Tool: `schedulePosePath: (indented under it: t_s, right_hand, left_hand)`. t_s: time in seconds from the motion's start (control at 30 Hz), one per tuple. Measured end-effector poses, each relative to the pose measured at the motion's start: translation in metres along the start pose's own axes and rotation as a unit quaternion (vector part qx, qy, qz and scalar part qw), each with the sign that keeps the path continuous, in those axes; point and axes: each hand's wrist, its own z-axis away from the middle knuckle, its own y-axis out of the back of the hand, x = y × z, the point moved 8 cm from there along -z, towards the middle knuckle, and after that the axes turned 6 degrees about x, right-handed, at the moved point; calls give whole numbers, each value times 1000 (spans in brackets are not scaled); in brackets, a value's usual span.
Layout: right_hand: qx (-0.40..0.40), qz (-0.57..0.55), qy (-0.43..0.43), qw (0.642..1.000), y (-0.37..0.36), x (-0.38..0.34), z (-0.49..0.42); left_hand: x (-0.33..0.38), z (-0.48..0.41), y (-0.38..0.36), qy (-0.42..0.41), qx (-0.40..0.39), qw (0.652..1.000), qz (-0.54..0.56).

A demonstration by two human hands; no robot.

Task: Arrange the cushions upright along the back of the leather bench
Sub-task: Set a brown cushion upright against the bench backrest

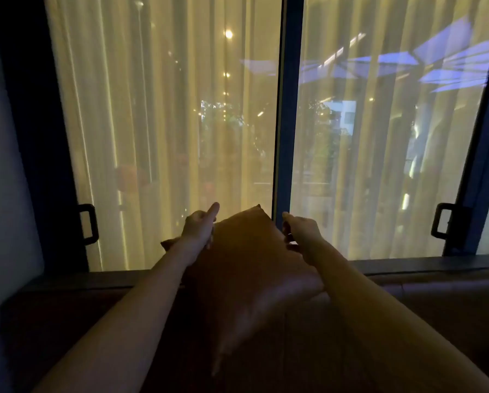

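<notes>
A brown square cushion (246, 268) is held in the air between both hands, tilted like a diamond with one corner pointing up at the window. My left hand (199, 226) grips its upper left edge, index finger stretched out. My right hand (301, 232) grips its upper right edge. Below the cushion lies the dark leather bench (424, 304), its back running along the window sill. The cushion's lower corner hangs over the seat in shadow.
A large window with a dark frame and a centre post (284, 137) fills the view, showing reflected curtains and lights. Black handles sit at the left (88, 224) and right (443, 219) of the frame. A pale wall (2, 194) stands at the left.
</notes>
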Motion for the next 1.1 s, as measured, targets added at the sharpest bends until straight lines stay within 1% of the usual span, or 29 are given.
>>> schedulePosePath:
  t_s: [0.07, 0.17, 0.3, 0.4, 0.53, 0.63, 0.73, 0.8, 0.9, 1.1]
  right_hand:
    - [21, 29, 1, 999, 2, 14, -7]
    - [36, 40, -33, 998, 3, 54, -18]
    - [70, 28, -90, 993, 2, 99, -21]
    - [99, 53, -157, 981, 1, 129, -25]
    - [140, 35, -241, 960, 0, 166, -31]
    - [174, 35, -251, 952, -4, 181, -38]
    - [185, -41, -297, 936, -14, 198, -39]
    - [186, -86, -298, 932, -19, 206, -43]
    - [186, -114, -291, 932, -21, 216, -51]
    - [203, -179, -261, 927, -15, 219, -53]
  left_hand:
    - [-14, -3, -1, 8, 25, 999, -31]
    - [-58, -7, -5, 64, 31, 997, -28]
    - [-113, -12, -5, 137, 38, 990, -15]
    - [-147, -15, -10, 183, 31, 983, -14]
    - [-181, -19, -20, 226, 38, 973, -7]
    - [-199, -22, -23, 238, 54, 969, -26]
    - [-215, -26, -26, 259, 58, 964, 7]
    - [-223, -29, -27, 272, 62, 960, 27]
    - [-230, -31, -28, 280, 66, 956, 51]
    - [-221, -28, -29, 246, 119, 959, 82]
